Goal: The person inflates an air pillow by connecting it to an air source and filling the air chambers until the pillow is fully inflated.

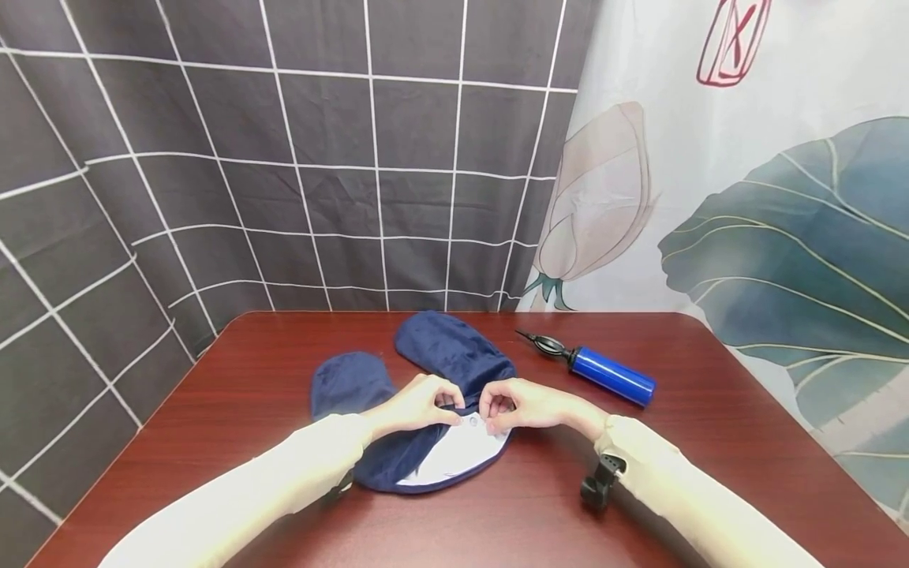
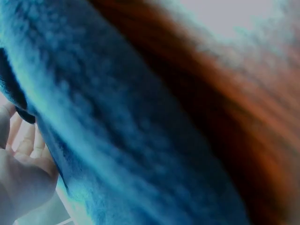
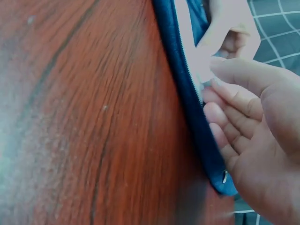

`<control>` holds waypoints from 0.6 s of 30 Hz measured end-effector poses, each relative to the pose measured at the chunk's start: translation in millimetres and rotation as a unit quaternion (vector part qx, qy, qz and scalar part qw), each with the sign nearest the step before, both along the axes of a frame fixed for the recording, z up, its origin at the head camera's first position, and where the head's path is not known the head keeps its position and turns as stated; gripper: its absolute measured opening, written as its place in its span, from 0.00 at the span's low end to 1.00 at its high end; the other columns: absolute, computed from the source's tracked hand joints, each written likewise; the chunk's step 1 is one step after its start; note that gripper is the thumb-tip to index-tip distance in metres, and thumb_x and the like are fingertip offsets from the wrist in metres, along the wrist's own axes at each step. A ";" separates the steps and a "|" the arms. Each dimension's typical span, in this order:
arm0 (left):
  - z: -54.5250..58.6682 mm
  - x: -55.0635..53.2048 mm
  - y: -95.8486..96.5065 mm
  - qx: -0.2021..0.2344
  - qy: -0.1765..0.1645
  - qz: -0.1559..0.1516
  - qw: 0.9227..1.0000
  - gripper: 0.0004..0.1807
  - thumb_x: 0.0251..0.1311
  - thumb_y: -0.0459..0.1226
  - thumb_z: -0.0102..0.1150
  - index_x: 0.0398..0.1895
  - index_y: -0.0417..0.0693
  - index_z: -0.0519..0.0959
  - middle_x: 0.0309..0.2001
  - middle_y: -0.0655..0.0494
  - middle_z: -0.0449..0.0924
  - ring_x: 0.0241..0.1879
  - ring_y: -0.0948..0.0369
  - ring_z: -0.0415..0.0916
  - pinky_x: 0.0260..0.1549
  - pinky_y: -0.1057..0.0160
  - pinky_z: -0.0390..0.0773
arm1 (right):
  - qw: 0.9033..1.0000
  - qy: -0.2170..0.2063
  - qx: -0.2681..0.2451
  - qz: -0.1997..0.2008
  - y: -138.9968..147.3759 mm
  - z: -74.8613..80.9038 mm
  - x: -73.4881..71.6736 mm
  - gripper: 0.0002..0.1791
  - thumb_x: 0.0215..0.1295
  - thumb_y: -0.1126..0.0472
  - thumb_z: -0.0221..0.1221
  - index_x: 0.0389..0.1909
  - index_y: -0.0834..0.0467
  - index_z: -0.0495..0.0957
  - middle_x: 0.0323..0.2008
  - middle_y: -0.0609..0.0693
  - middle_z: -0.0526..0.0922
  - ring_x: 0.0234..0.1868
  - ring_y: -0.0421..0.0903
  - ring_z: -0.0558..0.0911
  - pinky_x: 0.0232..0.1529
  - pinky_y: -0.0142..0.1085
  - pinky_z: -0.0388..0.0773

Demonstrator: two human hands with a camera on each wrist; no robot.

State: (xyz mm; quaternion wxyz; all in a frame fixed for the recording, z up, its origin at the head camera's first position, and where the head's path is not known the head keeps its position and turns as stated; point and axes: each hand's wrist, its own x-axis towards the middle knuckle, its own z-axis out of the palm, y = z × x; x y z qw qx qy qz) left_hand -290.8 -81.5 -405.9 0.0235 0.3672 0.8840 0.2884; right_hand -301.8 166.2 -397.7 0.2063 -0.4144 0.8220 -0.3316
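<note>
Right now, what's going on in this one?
A person works at the unzipped opening of a navy plush cushion on a reddish-brown table. The left hand and right hand pinch the white inner part on either side of a small round fitting. A blue hand pump lies untouched to the right.

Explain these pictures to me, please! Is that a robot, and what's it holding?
No robot here: you see a person's bare left hand and right hand. The wide picture is from a camera on the person's head. The blurry one full of blue is from the left wrist, the other from the right wrist. On the reddish-brown table lies a dark-blue plush piece with its white inside showing. Both hands' fingers pinch at that white part, close to a small round fitting. Past the right hand lies what looks like a blue-and-black pump.
</note>
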 end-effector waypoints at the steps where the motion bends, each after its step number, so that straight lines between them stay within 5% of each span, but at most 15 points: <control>1: 0.5 0.1 -0.1 0.001 -0.002 -0.002 1.000 0.07 0.51 0.39 0.73 0.32 0.51 0.85 0.28 0.59 0.84 0.29 0.71 0.73 0.33 0.74 0.72 | 1.000 0.008 0.003 -0.008 1.0 2.1 1.6 0.11 0.63 0.55 0.65 0.42 0.56 0.79 0.36 0.47 0.82 0.38 0.35 0.78 0.44 0.27 0.77; 18: 1.1 4.8 2.2 -0.008 -0.001 0.000 1.000 0.11 0.54 0.38 0.71 0.37 0.56 0.78 0.32 0.60 0.78 0.31 0.67 0.71 0.32 0.69 0.69 | 0.993 0.067 0.001 -0.101 39.3 19.9 12.4 0.07 0.66 0.55 0.62 0.42 0.51 0.79 0.36 0.43 0.83 0.39 0.38 0.80 0.44 0.30 0.78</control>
